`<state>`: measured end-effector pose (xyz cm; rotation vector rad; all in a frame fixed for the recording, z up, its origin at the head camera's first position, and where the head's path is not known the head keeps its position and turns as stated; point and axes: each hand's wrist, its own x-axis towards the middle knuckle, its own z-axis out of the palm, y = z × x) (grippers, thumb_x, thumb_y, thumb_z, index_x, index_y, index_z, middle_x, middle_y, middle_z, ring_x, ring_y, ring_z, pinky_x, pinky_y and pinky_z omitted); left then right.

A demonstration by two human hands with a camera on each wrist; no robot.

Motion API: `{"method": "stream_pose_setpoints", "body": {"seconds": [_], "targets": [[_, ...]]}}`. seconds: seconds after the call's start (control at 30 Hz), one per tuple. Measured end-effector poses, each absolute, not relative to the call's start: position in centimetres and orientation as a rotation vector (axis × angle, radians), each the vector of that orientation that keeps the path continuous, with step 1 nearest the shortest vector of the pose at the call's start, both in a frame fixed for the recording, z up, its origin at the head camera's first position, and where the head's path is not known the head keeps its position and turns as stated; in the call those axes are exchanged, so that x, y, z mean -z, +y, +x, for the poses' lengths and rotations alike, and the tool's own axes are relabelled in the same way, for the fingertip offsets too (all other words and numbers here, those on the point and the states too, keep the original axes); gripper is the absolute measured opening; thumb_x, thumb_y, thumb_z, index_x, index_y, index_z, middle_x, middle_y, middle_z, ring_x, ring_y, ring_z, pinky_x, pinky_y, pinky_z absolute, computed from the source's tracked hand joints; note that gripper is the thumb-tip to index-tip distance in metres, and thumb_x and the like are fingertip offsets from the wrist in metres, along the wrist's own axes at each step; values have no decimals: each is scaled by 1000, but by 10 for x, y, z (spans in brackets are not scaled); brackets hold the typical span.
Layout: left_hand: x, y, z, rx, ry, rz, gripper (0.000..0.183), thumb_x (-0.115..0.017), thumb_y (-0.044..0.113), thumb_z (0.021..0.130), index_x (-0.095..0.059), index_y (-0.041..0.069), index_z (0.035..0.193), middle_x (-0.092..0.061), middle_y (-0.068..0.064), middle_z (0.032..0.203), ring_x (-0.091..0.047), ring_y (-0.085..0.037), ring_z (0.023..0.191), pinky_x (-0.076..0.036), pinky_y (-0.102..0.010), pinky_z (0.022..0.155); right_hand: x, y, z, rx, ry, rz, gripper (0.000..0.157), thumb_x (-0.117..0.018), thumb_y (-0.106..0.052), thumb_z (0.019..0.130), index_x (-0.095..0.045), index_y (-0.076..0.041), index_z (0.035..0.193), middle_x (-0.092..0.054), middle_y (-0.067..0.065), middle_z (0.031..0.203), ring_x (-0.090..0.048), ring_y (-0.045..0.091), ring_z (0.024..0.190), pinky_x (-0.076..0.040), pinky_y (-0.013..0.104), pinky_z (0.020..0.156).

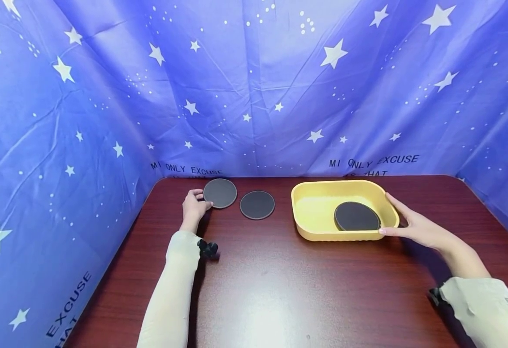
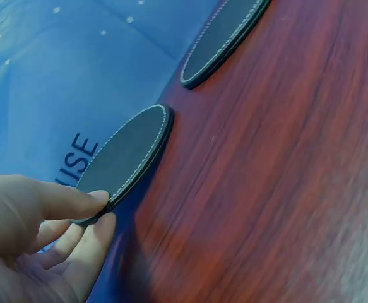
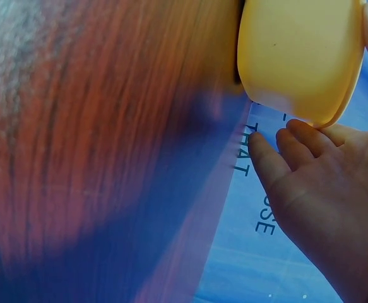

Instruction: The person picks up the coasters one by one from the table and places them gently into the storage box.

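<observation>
My left hand [image 1: 194, 207] pinches a round black coaster [image 1: 220, 193] by its left edge, thumb on top and fingers beneath. White stitching runs round that coaster [image 2: 128, 146] in the left wrist view, and it is tilted up at the near side. Just to its right, a second black coaster [image 1: 257, 205] lies flat on the table. A third coaster [image 1: 357, 216] sits inside a yellow plastic basin [image 1: 336, 236], toward its right end. My right hand [image 1: 424, 229] holds the basin's right end, thumb at the front rim and fingers at the back right side.
The dark red wooden table [image 1: 254, 285] has a glossy bright spot near the front. Behind and on both sides hangs a blue cloth [image 1: 245, 87] with white stars, meeting the table's back edge close behind the coasters and basin.
</observation>
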<state>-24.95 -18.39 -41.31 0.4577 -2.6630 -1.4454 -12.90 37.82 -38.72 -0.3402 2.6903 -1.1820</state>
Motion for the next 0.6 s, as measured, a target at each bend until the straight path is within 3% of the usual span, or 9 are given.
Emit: {"method": "stream_pose_setpoints", "body": {"seconds": [0.1, 0.23, 0.33, 0.6], "targets": [[413, -189, -248, 1556, -2585, 449, 56, -72, 0, 81, -55, 2, 134, -65, -21, 131, -57, -25, 120, -49, -31, 102, 387, 377, -129, 1179, 2687, -333, 103, -72, -22, 91, 4, -12, 161, -4, 24, 166, -23, 48, 143, -22, -9, 88], [414, -194, -246, 1915, -2396, 452, 59, -67, -12, 83, -50, -2, 139, -58, -26, 136, -65, -9, 88, -58, -19, 78, 386, 377, -129, 1191, 2676, -334, 103, -72, -20, 91, 4, -11, 160, -3, 25, 166, -22, 51, 142, -22, -10, 87], [414, -196, -246, 2157, -2239, 478, 63, -61, -18, 84, -43, -4, 143, -52, -27, 138, -64, -4, 69, -59, -17, 68, 385, 377, -129, 1186, 2674, -324, 103, -71, -20, 91, 5, -11, 160, -3, 25, 166, -20, 50, 143, -21, -10, 87], [415, -199, -246, 2316, -2131, 525, 64, -59, -19, 87, -41, -1, 145, -55, -16, 129, -63, -2, 68, -59, -17, 67, 386, 377, -129, 1179, 2680, -330, 102, -71, -21, 92, 4, -11, 161, -4, 25, 166, -16, 43, 146, -20, -11, 88]]}}
